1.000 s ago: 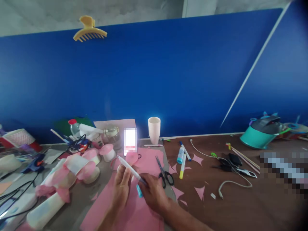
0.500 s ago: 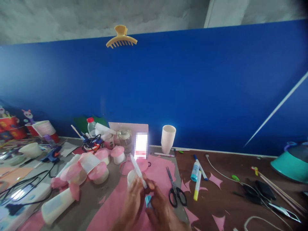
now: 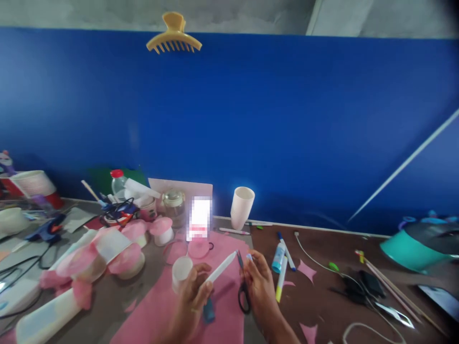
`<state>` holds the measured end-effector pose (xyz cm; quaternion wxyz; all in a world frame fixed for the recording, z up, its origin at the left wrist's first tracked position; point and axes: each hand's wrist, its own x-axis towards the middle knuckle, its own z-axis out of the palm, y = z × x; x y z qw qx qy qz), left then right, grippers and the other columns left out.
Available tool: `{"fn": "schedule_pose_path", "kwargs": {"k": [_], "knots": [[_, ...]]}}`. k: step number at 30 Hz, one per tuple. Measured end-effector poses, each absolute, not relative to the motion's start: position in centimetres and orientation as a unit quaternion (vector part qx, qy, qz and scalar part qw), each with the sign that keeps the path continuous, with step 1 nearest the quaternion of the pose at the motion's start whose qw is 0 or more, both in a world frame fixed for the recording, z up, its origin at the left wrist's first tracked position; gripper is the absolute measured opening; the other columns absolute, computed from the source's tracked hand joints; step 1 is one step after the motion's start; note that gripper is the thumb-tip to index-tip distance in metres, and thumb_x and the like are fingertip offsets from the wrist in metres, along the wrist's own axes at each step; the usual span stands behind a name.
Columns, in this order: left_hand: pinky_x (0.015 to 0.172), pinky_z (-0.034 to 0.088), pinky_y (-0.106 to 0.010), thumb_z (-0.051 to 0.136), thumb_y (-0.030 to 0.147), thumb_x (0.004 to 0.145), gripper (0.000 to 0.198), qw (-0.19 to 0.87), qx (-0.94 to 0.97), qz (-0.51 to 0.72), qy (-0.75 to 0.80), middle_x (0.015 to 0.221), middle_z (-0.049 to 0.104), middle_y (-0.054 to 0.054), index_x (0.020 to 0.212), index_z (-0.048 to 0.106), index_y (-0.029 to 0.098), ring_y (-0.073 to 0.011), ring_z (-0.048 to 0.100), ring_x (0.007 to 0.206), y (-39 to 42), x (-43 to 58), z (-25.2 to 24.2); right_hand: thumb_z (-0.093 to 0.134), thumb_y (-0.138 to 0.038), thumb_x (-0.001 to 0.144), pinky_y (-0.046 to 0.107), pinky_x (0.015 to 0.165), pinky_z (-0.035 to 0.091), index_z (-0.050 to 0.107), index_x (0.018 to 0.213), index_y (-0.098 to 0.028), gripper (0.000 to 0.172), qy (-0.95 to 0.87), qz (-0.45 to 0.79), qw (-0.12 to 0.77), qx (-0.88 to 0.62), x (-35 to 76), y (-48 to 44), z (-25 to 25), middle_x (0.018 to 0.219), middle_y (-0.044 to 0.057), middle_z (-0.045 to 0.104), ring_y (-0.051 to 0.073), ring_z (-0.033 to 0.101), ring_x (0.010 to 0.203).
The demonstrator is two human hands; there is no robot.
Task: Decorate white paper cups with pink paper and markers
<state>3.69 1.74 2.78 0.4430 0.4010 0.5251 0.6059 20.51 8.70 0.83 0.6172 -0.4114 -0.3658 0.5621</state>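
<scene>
My left hand [image 3: 193, 291] is closed round a slim white marker-like stick [image 3: 223, 267], its tapered tip pointing up and to the right. Between the fingertips of my right hand [image 3: 261, 282] is a small pale blue piece [image 3: 249, 257], too small to name surely. That hand hovers over black-handled scissors [image 3: 244, 298] and hides part of them. A teal block-like item [image 3: 208, 310] lies below my left hand on the pink paper sheet [image 3: 158, 306]. Just behind my left hand stands a white paper cup [image 3: 182, 273].
A stack of white cups [image 3: 242, 208] stands by the blue panel [image 3: 251, 119]. At left lie pink-and-white paper cup pieces [image 3: 103, 253]; at right, a glue bottle [image 3: 278, 258], a yellow-ended marker [image 3: 281, 282], pink scraps [image 3: 307, 271], cables and a teal container [image 3: 409, 248].
My hands have moved apart, the left keeping the white stick and tilting it to the right. My right hand has moved over the scissors. The view has shifted to the right.
</scene>
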Motion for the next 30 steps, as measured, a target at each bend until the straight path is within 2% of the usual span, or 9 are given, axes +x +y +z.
{"fn": "schedule_pose_path", "kwargs": {"k": [2, 4, 8, 12, 18, 25, 30], "knots": [[0.049, 0.041, -0.024, 0.075, 0.072, 0.071, 0.053, 0.420, 0.406, 0.594, 0.553, 0.060, 0.058, 0.001, 0.079, 0.070, 0.019, -0.0123, 0.049, 0.052, 1.8, 3.5, 2.8, 0.087, -0.052, 0.068, 0.025, 0.050, 0.043, 0.069, 0.088, -0.022, 0.040, -0.353, 0.589, 0.611, -0.393, 20.9, 9.2, 1.2, 0.058, -0.005, 0.055, 0.012, 0.048, 0.050], [0.050, 0.044, -0.024, 0.074, 0.076, 0.068, 0.057, 0.399, 0.404, 0.593, 0.571, 0.060, 0.057, 0.001, 0.074, 0.070, 0.019, -0.0125, 0.050, 0.053, 1.9, 3.4, 2.9, 0.086, -0.051, 0.066, 0.026, 0.049, 0.042, 0.070, 0.088, -0.022, 0.040, -0.336, 0.623, 0.607, -0.362, 21.2, 9.6, 1.3, 0.054, -0.007, 0.048, 0.012, 0.043, 0.048], [0.049, 0.045, -0.023, 0.076, 0.079, 0.061, 0.062, 0.383, 0.375, 0.605, 0.589, 0.055, 0.054, 0.002, 0.074, 0.072, 0.018, -0.0123, 0.049, 0.051, 2.0, 3.4, 2.8, 0.079, -0.052, 0.073, 0.026, 0.050, 0.042, 0.066, 0.079, -0.022, 0.033, -0.301, 0.670, 0.592, -0.332, 21.5, 9.8, 1.4, 0.054, -0.007, 0.043, 0.012, 0.041, 0.049], [0.048, 0.045, -0.023, 0.076, 0.080, 0.060, 0.063, 0.375, 0.366, 0.611, 0.594, 0.053, 0.055, 0.002, 0.074, 0.071, 0.018, -0.0131, 0.051, 0.050, 1.8, 3.7, 2.7, 0.082, -0.044, 0.070, 0.024, 0.053, 0.039, 0.052, 0.066, -0.023, 0.037, -0.292, 0.671, 0.589, -0.341, 21.5, 9.6, 1.5, 0.054, -0.009, 0.038, 0.010, 0.034, 0.050], [0.046, 0.045, -0.023, 0.075, 0.070, 0.069, 0.050, 0.336, 0.409, 0.597, 0.602, 0.056, 0.058, 0.001, 0.074, 0.073, 0.020, -0.0135, 0.051, 0.049, 1.6, 3.9, 2.7, 0.082, -0.049, 0.068, 0.024, 0.052, 0.036, 0.047, 0.063, -0.024, 0.044, -0.321, 0.673, 0.571, -0.345, 21.0, 9.4, 1.4, 0.053, -0.009, 0.035, 0.010, 0.032, 0.049], [0.045, 0.044, -0.023, 0.072, 0.057, 0.076, 0.037, 0.297, 0.454, 0.578, 0.609, 0.056, 0.057, 0.002, 0.074, 0.074, 0.020, -0.0132, 0.049, 0.047, 1.5, 4.0, 2.7, 0.090, -0.052, 0.058, 0.022, 0.053, 0.033, 0.058, 0.067, -0.022, 0.045, -0.290, 0.693, 0.564, -0.341, 20.6, 8.9, 1.6, 0.053, -0.009, 0.038, 0.008, 0.032, 0.050], [0.049, 0.050, -0.025, 0.067, 0.053, 0.083, 0.033, 0.284, 0.477, 0.558, 0.617, 0.060, 0.061, 0.002, 0.076, 0.073, 0.021, -0.0144, 0.054, 0.050, 1.2, 4.2, 2.5, 0.089, -0.060, 0.061, 0.021, 0.051, 0.029, 0.057, 0.063, -0.021, 0.051, -0.365, 0.668, 0.544, -0.353, 20.4, 8.6, 1.6, 0.053, -0.008, 0.040, 0.008, 0.034, 0.051]]}}
